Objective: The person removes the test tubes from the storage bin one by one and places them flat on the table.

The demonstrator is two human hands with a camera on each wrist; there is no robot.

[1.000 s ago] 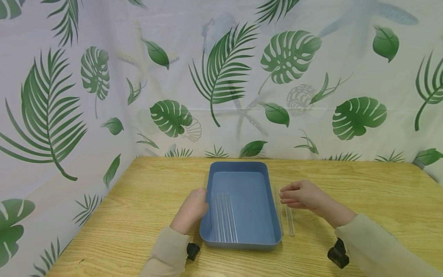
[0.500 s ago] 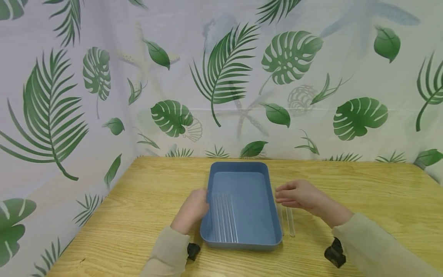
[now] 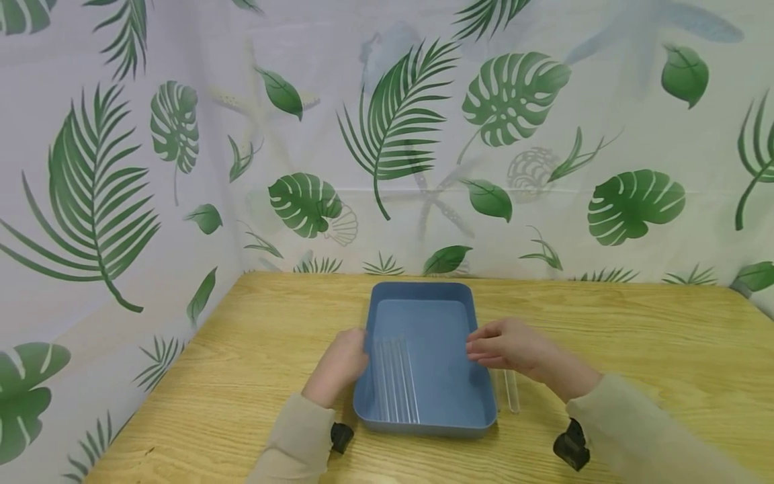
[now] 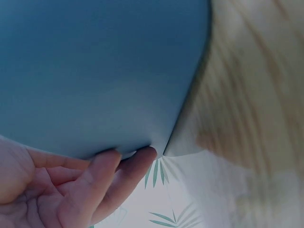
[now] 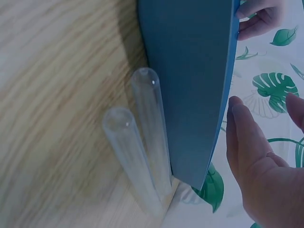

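Observation:
A blue rectangular tray lies on the table, with several clear glass test tubes side by side along its left part. My left hand grips the tray's left wall; in the left wrist view its fingers bend against the outside of that wall. Above the right rim hovers my right hand, holding nothing, its fingers nearly straight and pointing left, the thumb apart from them in the right wrist view. Two more test tubes lie on the table beside the tray's right wall, the outer tube a little apart from the inner tube.
The wood-grain table stretches to both sides of the tray. Behind it and on the left hangs a white leaf-patterned curtain. A black wrist camera sits under the right cuff.
My right hand has moved left, from above the test tubes outside the tray to over its right rim. The left hand stays on the tray, and the tubes have not moved.

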